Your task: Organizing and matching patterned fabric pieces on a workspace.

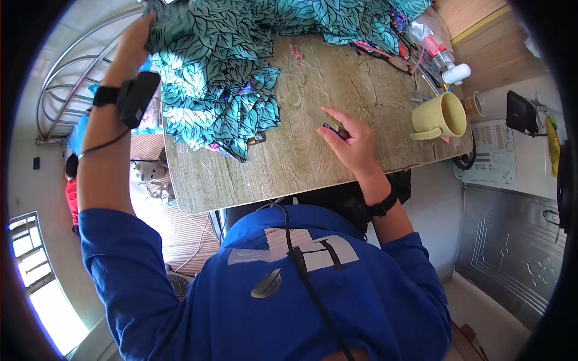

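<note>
Teal leaf-print fabric [211, 78] lies in a layered heap over the left and far part of the table. At its far left edge, my left hand [142, 37] is closed on a darker, motion-blurred part of the fabric; its fingertips are partly hidden there. Over the middle of the table is my right hand [356, 144], closed around a small dark-handled tool [336, 131]. Its thin tip points away from me, too faint to name the tool surely. My right hand is apart from the fabric.
On the wooden table [289, 162] lie loose thread ends. At its right side stands a yellow mug [442, 117], with a clear bottle [438, 51] and a white-capped item [456, 74] farther back. A metal rack [66, 84] rises at the left.
</note>
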`<move>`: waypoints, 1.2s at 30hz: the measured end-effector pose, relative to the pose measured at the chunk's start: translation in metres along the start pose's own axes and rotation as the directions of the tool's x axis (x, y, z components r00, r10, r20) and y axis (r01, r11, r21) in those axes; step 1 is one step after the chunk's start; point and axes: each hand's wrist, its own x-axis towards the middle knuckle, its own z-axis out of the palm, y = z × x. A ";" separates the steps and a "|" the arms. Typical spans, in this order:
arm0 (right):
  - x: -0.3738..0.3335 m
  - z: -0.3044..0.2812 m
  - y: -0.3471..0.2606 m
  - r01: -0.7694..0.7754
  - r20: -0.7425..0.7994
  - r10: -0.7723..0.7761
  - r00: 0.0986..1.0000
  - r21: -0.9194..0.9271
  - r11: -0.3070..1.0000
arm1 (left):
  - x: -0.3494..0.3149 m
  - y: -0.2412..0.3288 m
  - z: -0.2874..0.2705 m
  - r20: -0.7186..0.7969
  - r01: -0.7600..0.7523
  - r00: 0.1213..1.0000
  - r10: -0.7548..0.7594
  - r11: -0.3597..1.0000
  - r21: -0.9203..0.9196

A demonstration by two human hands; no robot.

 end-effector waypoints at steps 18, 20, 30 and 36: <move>-0.001 0.005 -0.003 0.026 0.044 -0.025 0.999 -0.028 0.999 | -0.119 -0.022 0.050 0.597 -0.704 0.422 0.682 -0.169 0.690; -0.001 0.006 -0.005 0.047 0.050 -0.046 0.998 -0.032 0.998 | -0.132 -0.037 0.067 0.632 -0.623 0.510 0.584 -0.256 0.740; 0.001 0.007 -0.007 0.057 0.069 -0.053 0.996 -0.054 0.997 | -0.122 -0.062 0.075 0.410 -0.413 0.768 0.493 -0.108 0.904; 0.000 0.006 -0.007 0.034 0.092 -0.029 0.995 -0.050 0.998 | -0.127 -0.058 0.093 0.239 -0.204 0.910 0.338 -0.136 0.969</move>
